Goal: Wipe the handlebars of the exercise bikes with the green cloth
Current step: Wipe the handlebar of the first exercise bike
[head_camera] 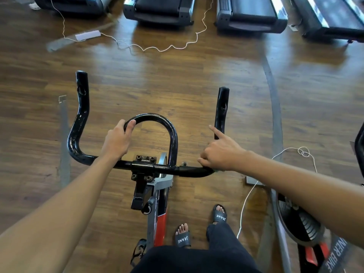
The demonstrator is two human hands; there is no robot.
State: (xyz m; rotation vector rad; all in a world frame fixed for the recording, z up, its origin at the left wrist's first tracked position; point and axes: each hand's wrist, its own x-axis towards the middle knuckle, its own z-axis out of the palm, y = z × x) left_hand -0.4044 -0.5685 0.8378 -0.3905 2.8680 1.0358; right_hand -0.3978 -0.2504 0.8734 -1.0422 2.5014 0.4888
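Observation:
The black handlebars (78,119) of a grey and red exercise bike (160,203) fill the middle of the view, with two outer horns and a centre loop (173,134). My left hand (118,140) grips the left side of that loop. My right hand (220,152) is wrapped round the right bend of the bar, index finger pointing up. Only a sliver of the green cloth (216,170) shows under that hand; the rest is hidden.
A second exercise bike (301,225) stands close on the right. Several treadmills (159,8) line the far side. A white cord (167,48) snakes over the wooden floor ahead, and another (250,198) lies beside my sandalled feet (183,236).

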